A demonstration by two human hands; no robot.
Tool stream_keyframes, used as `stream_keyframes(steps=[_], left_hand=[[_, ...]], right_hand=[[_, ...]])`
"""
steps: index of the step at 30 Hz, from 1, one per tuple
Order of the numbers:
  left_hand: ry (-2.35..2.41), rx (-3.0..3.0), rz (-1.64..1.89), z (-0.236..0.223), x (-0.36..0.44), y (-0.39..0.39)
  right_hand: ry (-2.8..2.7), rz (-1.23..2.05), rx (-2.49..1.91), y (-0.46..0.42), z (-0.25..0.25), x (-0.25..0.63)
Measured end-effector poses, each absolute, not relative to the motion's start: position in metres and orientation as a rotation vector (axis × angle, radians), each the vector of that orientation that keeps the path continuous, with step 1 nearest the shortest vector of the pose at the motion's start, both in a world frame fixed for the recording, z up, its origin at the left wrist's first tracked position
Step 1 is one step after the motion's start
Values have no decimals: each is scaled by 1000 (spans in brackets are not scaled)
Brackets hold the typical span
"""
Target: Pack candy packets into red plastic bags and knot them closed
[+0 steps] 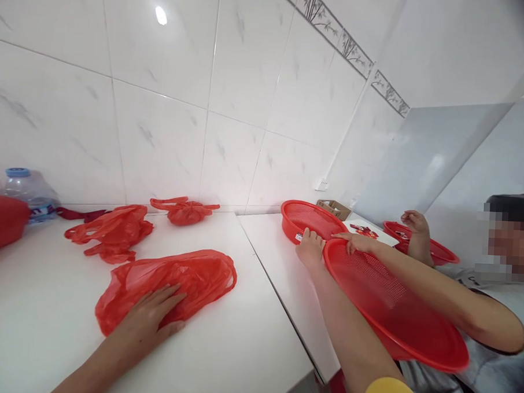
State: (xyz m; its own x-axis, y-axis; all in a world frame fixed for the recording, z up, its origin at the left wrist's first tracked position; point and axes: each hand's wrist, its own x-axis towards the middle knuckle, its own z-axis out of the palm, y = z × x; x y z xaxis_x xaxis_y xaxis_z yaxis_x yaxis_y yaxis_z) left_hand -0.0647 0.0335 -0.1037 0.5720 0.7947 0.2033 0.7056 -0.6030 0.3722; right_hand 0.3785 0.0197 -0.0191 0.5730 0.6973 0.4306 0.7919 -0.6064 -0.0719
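My left hand lies flat with fingers spread on a crumpled red plastic bag on the white counter. It holds nothing. My right hand, at the end of a bare arm with a yellow sleeve, curls its fingers over the far rim of a large red mesh basket that tilts off the counter edge. A second red basket stands just behind that hand.
Another person sits at the right, one hand on the tilted basket's rim, the other by a third red basket. Two more red bags, a water bottle, a red object and a cardboard box lie along the tiled wall.
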Motion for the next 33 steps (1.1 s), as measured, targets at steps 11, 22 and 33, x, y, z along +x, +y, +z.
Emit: stream_keyframes(steps=[11,22,33], left_hand=[[1268,2523,410,-93,-63,29],[1229,2555,494,-95,-66,29],[1290,2670,1082,-65,-72,15]], right_hand=[[-1393,-448,-2597,-15,-21,377],[-1695,-49,-2490,-56,20,367],[-1592,529,-2339,4,62,373]])
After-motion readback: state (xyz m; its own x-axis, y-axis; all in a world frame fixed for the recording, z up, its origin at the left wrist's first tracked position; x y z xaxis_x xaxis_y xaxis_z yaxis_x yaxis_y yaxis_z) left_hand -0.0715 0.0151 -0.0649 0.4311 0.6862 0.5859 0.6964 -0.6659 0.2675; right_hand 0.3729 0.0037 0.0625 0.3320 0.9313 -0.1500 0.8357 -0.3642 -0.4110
